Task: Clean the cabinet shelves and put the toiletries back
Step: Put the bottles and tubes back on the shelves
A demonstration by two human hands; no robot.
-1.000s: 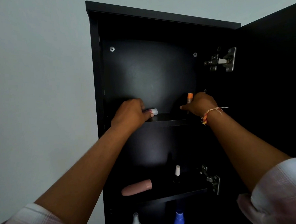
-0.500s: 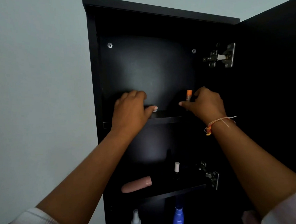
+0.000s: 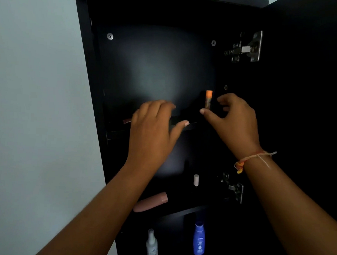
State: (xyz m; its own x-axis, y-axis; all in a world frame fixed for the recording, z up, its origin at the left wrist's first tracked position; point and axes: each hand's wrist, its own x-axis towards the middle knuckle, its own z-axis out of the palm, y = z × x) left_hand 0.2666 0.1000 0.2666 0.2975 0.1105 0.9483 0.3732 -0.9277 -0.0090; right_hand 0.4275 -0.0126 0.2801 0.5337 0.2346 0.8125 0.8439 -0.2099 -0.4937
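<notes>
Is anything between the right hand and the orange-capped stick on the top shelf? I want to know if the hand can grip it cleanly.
Nothing visible. The right hand is open just right of the upright orange-capped stick, thumb in front of its base. The left hand sits well to the left.

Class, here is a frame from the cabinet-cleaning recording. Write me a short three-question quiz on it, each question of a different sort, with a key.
1. True or false: the right hand grips the orange-capped tube.
2. Which item lies on its side on the middle shelf? A) the pink tube B) the blue bottle C) the white spray bottle
3. Fill in: the left hand rests at the front edge of the ___ shelf.

Key: 1 false, its fingers are apart beside it; 2 A; 3 top.
</notes>
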